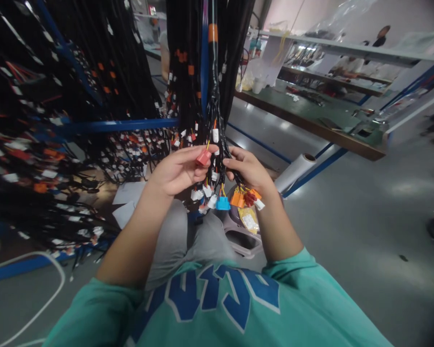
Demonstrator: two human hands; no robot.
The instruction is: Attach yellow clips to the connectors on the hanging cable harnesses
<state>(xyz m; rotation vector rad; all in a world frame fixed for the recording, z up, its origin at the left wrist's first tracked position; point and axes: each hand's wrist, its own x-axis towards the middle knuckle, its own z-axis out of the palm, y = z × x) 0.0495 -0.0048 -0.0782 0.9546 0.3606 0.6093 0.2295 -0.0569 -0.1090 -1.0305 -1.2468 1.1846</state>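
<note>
My left hand [179,169] pinches a red connector [203,157] that has a yellow wire at its top. To its right, my right hand [249,168] is closed around several black cable branches of a hanging wire harness [214,91]. Orange connectors [237,199], dark red ones and a white one dangle just below my right hand. Between the hands hang a blue connector [223,203] and several white connectors [212,201]. A white label [215,135] sits on a branch above them.
Many black harnesses [130,62] hang at left on a blue frame [119,125]. At right stand a green-topped workbench [332,118] and a white roll [295,172]. A pinkish bin [244,243] is beside my knees. A person [382,36] shows in the far background.
</note>
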